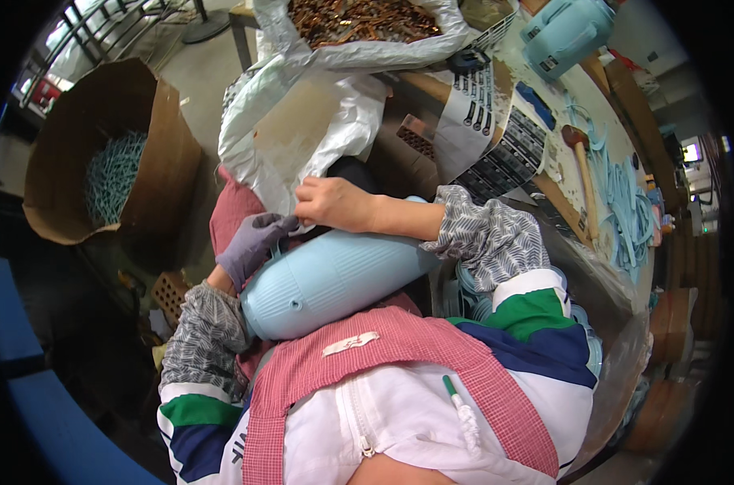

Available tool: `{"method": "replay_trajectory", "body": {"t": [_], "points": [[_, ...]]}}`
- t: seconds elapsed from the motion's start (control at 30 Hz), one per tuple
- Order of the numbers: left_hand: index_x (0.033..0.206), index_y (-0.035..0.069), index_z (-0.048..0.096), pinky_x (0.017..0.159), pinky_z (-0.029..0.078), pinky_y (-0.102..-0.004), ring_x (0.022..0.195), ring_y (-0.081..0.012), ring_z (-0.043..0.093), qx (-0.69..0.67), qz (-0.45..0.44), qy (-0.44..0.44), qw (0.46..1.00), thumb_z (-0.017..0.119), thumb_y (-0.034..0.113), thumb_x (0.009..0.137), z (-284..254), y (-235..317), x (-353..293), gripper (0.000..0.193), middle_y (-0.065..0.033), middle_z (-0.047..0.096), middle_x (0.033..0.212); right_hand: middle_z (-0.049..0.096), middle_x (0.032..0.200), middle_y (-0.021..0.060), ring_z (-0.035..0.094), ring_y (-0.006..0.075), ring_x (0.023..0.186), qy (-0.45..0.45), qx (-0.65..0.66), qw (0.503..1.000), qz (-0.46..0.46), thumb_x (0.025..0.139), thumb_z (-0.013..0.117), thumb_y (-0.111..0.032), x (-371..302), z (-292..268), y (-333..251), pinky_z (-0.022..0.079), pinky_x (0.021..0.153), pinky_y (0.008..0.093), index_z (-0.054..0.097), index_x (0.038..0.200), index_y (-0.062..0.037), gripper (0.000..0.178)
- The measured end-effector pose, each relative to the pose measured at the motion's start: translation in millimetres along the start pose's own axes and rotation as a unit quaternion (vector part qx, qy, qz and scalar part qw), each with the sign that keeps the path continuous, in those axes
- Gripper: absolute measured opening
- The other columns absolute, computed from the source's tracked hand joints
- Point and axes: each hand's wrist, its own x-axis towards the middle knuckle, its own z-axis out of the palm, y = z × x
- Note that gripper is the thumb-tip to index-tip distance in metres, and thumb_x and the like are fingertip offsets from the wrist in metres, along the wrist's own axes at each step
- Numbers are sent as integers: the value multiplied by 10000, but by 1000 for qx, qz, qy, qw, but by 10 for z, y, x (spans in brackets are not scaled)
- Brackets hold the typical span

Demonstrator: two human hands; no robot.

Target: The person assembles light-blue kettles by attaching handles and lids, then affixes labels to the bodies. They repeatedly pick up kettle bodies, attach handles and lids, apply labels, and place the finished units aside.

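A pale blue ribbed plastic jug body [334, 279] lies across my lap on a red checked apron [383, 356]. My left hand [252, 244], in a purple glove, grips the jug's end near a thin blue strap. My bare right hand [330, 202] has its fingers pinched at the jug's top edge, just beside the gloved fingers, under a white plastic bag [302, 129]. What the right fingers pinch is too small to tell.
A large white bag of brown metal parts [359, 20] stands ahead. A cardboard drum of pale blue pieces [112, 174] is at the left. The workbench [577, 137] at the right carries a wooden mallet [583, 174], blue straps [625, 206] and another blue jug [565, 32].
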Motion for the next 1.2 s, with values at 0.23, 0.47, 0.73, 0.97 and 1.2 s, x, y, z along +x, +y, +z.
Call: {"method": "replay_trajectory", "body": {"t": [0.23,0.47,0.73,0.97,1.2], "points": [[1084,-33,641,657,468,-238,711,-68,557,107,94,-17,990,707,240,821,34,350,-214,385,-24,625,858,610,875,30,619,219,874,148,-201,951,185,832,597,-172,357,-832,1587,527,758,351,683,824,-170,86],[965,94,723,758,475,-341,851,-224,583,386,354,61,850,830,161,567,-113,537,-762,418,-63,634,848,581,991,23,597,228,976,96,-336,891,289,825,593,-162,380,-873,2718,544,784,371,685,827,-176,93],[1008,112,687,847,445,-401,935,-273,592,388,375,156,827,812,178,582,13,-12,-1160,450,-72,636,988,697,885,88,684,198,734,172,-37,970,170,876,606,-171,460,-951,1342,526,648,308,648,1052,-80,202],[1134,62,601,853,493,-396,1018,-298,599,306,424,248,815,857,201,563,176,-354,-1201,641,-122,618,1124,664,779,61,600,88,575,-237,478,798,281,813,709,-133,350,-594,-531,485,507,229,679,935,-8,176],[1141,62,585,851,497,-396,1022,-305,601,321,437,262,799,865,218,560,135,-527,-1232,663,-133,615,1131,649,676,94,610,181,582,-292,410,844,186,789,723,-258,507,-528,-848,467,548,302,706,859,-13,256]]}}
